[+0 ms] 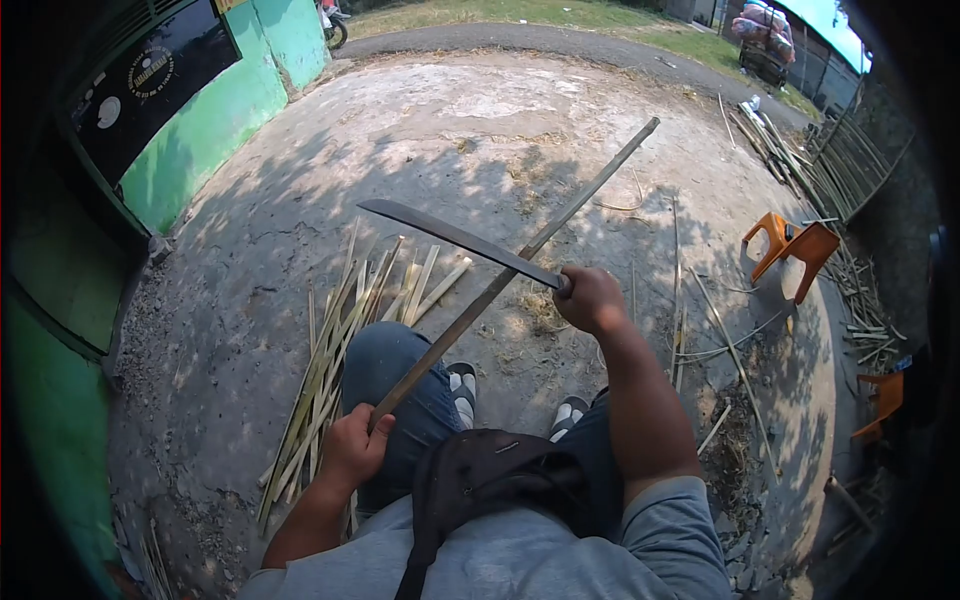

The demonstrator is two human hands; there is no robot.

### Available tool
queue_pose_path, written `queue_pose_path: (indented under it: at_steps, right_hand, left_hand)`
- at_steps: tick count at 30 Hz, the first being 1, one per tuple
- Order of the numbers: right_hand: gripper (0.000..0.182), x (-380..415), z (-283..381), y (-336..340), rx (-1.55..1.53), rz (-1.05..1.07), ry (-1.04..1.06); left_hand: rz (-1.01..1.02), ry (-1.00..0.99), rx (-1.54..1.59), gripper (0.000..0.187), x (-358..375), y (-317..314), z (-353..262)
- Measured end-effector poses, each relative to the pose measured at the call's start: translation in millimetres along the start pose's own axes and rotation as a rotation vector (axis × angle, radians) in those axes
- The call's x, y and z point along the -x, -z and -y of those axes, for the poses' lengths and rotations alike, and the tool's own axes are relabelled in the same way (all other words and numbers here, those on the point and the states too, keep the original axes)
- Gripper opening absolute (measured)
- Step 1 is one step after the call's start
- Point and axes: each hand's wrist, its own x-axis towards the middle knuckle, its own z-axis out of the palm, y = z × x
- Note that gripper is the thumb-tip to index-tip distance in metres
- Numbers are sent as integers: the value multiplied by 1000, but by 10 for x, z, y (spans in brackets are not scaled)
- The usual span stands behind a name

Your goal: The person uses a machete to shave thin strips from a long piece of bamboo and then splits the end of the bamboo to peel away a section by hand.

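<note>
My left hand is closed around the lower end of a long bamboo pole, which slants up to the right over my knee. In my right hand is the handle of a machete. Its long dark blade points to the upper left and crosses the pole near the pole's middle; whether the two touch is unclear. Split bamboo strips lie in a loose pile on the ground beside my left leg.
An orange plastic chair is at the right, near stacked bamboo. Thin strips lie right of my legs. A green wall stands at the left. A black bag rests on my lap.
</note>
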Motion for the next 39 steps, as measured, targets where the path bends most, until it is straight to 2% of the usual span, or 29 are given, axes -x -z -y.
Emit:
queue_pose_path:
  at_steps: [2, 5, 9, 12, 14, 15, 18, 22, 25, 28, 31, 37, 39]
  right_hand:
    - [22, -43, -250, -27, -102, -103, -132]
    - [21, 11, -332, 107, -147, -123, -173]
    - [19, 96, -82, 204, -151, -103, -70]
    - [19, 158, 197, 91, -37, 4, 208]
    - [20, 229, 477, 125, 113, 132, 322]
    - [20, 233, 516, 131, 107, 112, 440]
    - [21, 172, 454, 191, 107, 61, 384]
    - [21, 15, -203, 151, -169, -54, -69]
    - [24, 19, -444, 249, -271, -150, -243]
    - [24, 76, -398, 277, -263, -150, -219]
    - [22, 107, -129, 237, -264, -59, -49]
    - [20, 224, 527, 182, 144, 35, 419]
    - [20, 178, 458, 218, 139, 33, 344]
  left_hand:
    - [-4, 2, 17, 50, -8, 24, -49]
    - [22, 3, 36, 50, -20, 58, -79]
    - [44, 17, 67, 51, -29, 47, -57]
    - [26, 28, 79, 51, -17, 22, -17]
    - [12, 8, 68, 51, -5, 7, 22]
    - [4, -2, 63, 51, -10, 6, 36]
    - [28, -3, 43, 51, -3, 30, 69]
    - [-13, -23, 108, 52, 1, -14, 129]
    - [-6, -30, 108, 53, 8, 22, 63]
    - [11, -15, 112, 55, -16, 40, 5]
    - [9, 10, 121, 54, -16, 21, 16]
    - [-7, 15, 101, 53, -9, 9, 39]
    - [-5, -1, 83, 53, 0, 3, 63]
